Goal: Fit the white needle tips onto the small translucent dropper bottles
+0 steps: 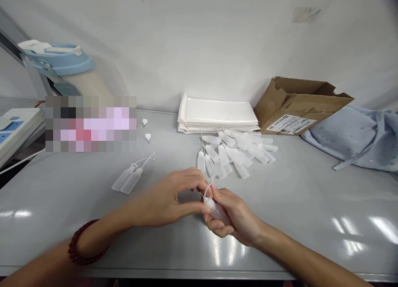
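Note:
My right hand [239, 216] is wrapped round a small translucent bottle [218, 212] with a white cap and a thin strap that loops upward. The thumb and fingers of my left hand [180, 198] close in on the bottle's cap and strap, with a thin needle-like tip showing between them. Beyond my hands lies a pile of similar bottles [230, 156]. Two more capped bottles [127, 179] rest side by side at the left. Farther back are two small white needle caps, one [147, 136] nearer than the other [144, 122].
A stack of white padded envelopes [217, 111] stands by the wall, beside an open cardboard box [298, 109]. Blue-grey cloth [357, 138] lies at the right. At the left are a large blue-lidded bottle [62, 63] and a white device [21, 129] on the grey table [280, 245].

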A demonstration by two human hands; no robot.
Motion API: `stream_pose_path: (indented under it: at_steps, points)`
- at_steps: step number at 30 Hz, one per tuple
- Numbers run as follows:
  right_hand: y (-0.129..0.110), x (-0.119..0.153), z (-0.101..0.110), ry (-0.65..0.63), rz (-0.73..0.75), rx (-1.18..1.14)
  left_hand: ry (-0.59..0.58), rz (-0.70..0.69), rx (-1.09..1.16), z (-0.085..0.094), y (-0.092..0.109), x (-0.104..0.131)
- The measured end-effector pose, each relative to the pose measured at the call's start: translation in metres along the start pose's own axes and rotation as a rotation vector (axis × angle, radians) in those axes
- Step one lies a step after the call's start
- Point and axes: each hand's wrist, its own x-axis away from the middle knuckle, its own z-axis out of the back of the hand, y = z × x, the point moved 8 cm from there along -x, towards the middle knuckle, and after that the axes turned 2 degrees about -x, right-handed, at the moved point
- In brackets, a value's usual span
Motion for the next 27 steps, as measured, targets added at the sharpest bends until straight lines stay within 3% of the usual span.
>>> stream_pose_path:
  at_steps: [8,12,16,22,27]
  points:
    - [-0.013,0.001,-0.001,0.023,0.117,0.077,0.078,0.188,-0.084,0.009,-0.012,0.0]
    - [-0.009,-0.001,0.002,0.041,0.111,0.078,0.041,0.256,-0.111,0.002,-0.018,0.0]
    - [-0.001,-0.001,0.004,0.046,0.04,0.03,-0.034,0.18,-0.084,-0.003,-0.013,-0.001]
    - [-0.004,0.0,0.004,0.036,0.03,0.086,-0.013,0.036,-0.045,-0.001,-0.001,0.0]
    - [-0.013,0.0,0.002,0.046,0.123,0.162,0.072,0.188,-0.047,0.003,-0.009,-0.001]
